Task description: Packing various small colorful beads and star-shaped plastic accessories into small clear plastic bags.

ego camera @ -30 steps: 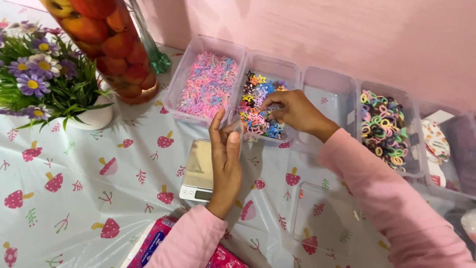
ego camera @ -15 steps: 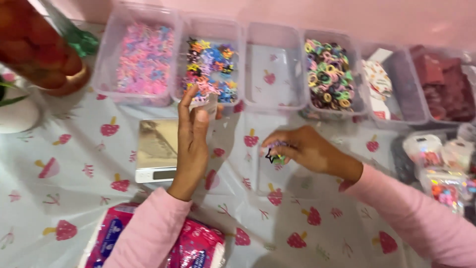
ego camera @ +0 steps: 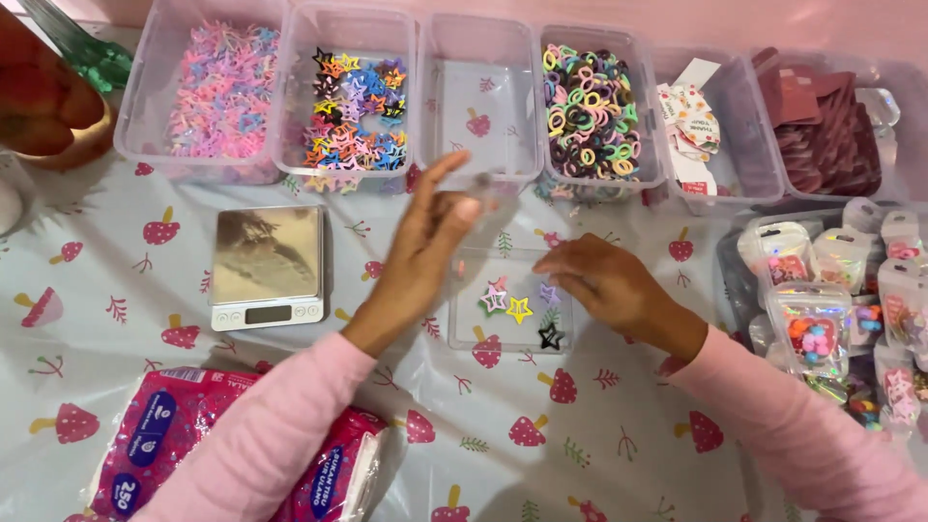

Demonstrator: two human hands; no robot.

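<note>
My left hand (ego camera: 420, 253) is raised over the table and pinches a small clear packet (ego camera: 491, 193), which is blurred. My right hand (ego camera: 611, 287) rests low on the right edge of a flat clear tray (ego camera: 467, 333) lying on the mushroom-print cloth. Several star-shaped hair clips (ego camera: 520, 309), yellow, black, pink and purple, lie loose in that tray just left of my right fingertips. Those fingers are loosely curled and I see nothing in them. Both sleeves are pink.
A small digital scale (ego camera: 266, 266) sits left of my left hand. Along the back stand clear bins: pastel clips (ego camera: 220, 87), coloured star clips (ego camera: 353, 111), an empty bin (ego camera: 478, 58), hair ties (ego camera: 588, 111), cards (ego camera: 691, 126). Filled packets (ego camera: 817, 329) lie at right, a tissue pack (ego camera: 159, 435) at bottom left.
My right hand came from the star clip bin down to the flat tray and let go of the clips there. My left hand moved right with the clear packet. The view shifted right.
</note>
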